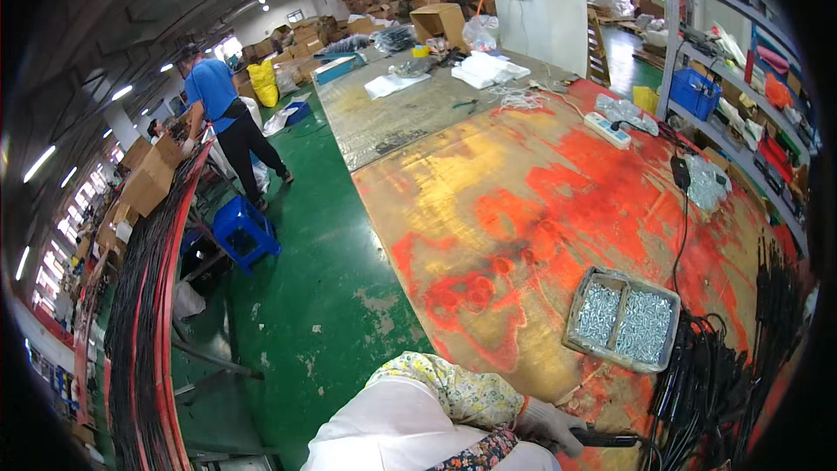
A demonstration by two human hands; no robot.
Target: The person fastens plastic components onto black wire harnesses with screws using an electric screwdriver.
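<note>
My left hand point(549, 426), in a pale glove below a flowered sleeve with an orange cuff, is low in the picture at the table's near edge. Its fingers close round one end of a black rod-shaped piece point(608, 440); its exact kind does not show. The other end points right, toward a heap of black cables and thin rods point(697, 384). Beyond the hand stands a two-part tray point(571, 331) of small silvery screws. My right hand is not in view.
The worktable point(453, 201) is stained red and yellow. A white power strip point(607, 130) with a cord lies farther back. Shelving point(671, 35) stands at right. At left are a blue stool point(246, 231), a rack of long black strands point(144, 331) and a standing person point(222, 118).
</note>
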